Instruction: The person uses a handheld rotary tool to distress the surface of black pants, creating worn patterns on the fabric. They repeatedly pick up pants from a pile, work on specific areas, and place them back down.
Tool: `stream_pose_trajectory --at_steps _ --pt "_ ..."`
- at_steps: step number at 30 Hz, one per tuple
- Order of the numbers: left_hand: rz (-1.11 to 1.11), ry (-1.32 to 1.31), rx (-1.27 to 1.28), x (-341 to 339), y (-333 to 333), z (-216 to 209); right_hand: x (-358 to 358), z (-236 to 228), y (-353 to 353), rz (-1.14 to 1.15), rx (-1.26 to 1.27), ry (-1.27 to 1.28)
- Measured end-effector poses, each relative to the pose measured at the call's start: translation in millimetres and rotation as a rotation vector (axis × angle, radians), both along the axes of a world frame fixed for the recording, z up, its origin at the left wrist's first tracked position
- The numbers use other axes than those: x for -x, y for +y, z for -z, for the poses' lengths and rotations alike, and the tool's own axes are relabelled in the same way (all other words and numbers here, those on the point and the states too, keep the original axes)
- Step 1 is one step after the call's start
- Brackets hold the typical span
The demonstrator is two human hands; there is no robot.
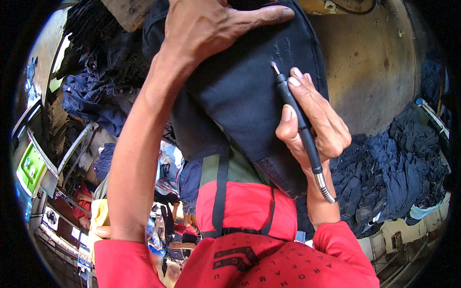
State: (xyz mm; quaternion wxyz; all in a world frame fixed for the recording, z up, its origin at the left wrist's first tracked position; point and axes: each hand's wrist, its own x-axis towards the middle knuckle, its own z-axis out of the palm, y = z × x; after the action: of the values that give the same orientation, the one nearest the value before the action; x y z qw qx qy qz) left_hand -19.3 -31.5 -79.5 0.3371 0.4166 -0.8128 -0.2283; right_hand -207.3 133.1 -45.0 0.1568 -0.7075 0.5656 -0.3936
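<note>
1. Black cloth garment (230, 96), head view: spread before wearer's red shirt (283, 264).
2. L hand (201, 21): atop garment, thumb wide, prob. bracing; other fingers' grip can't tell.
3. R hand (319, 125): on garment's R, holding pen-type tool (300, 117) pencil-style, prob. for control; tip near garment's worn streaks (288, 48), contact unclear.
4. Dk. clothes heap (389, 168): R of garment.

Room: brown, stained bench (370, 72), right | crumpled dark-blue cloth heap (394, 163) near it | bright-green plastic tray (31, 168), far left

One left hand (204, 24) and one right hand (327, 122) (two altogether) share one pen-shaped tool (299, 113) and one garment (225, 103).
</note>
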Motion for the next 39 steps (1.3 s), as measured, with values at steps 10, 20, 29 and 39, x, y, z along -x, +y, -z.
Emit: stream_pose_trajectory --at_steps 10,20,29,39 --pt "-0.006 -0.024 0.014 1 1 1 6 2 15 0.002 -0.029 -0.005" --pt "-0.006 -0.052 0.023 2 1 -3 10 -6 10 0.026 -0.064 -0.037" --pt "-0.007 -0.049 0.022 1 2 -1 8 2 -7 -0.035 -0.016 -0.041" --pt "-0.008 -0.058 0.035 3 2 -3 7 3 -4 0.049 0.005 0.005"
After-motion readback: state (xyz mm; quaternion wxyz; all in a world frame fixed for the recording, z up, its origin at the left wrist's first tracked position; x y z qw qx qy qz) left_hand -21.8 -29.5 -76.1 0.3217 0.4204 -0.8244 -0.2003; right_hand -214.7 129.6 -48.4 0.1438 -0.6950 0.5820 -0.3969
